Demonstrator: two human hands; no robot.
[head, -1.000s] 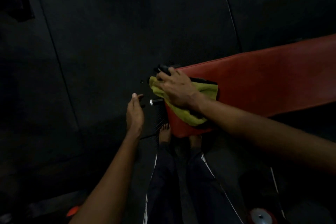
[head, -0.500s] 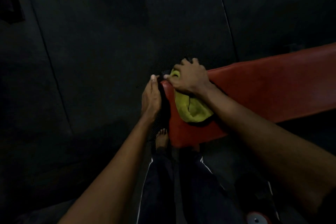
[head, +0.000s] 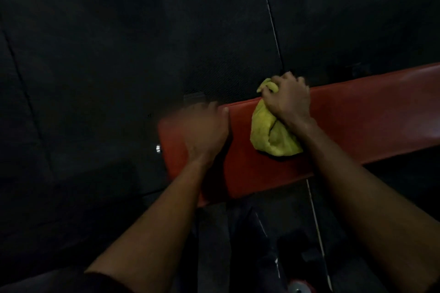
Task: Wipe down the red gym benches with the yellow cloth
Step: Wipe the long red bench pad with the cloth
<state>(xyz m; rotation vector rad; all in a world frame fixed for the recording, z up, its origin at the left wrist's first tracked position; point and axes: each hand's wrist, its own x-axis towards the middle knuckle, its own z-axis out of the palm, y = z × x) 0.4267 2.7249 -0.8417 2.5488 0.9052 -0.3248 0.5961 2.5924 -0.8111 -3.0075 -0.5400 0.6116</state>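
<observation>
A red padded gym bench [head: 357, 121] runs from the middle of the view to the right edge. A bunched yellow cloth [head: 269, 131] lies on its top near the left end. My right hand [head: 288, 100] grips the far part of the cloth, fingers curled over it at the bench's far edge. My left hand [head: 204, 128] lies flat on the bench's left end, palm down with its fingers straight; it is motion-blurred.
Dark rubber floor mats [head: 119, 66] surround the bench. A small metal knob [head: 158, 148] sticks out at the bench's left end. My dark trousers [head: 238, 245] show below the bench. A red and silver round object [head: 298, 288] sits at the bottom edge.
My left hand moved from beside the bench end onto its top. My right hand slid right along the bench with the cloth, which is now more bunched.
</observation>
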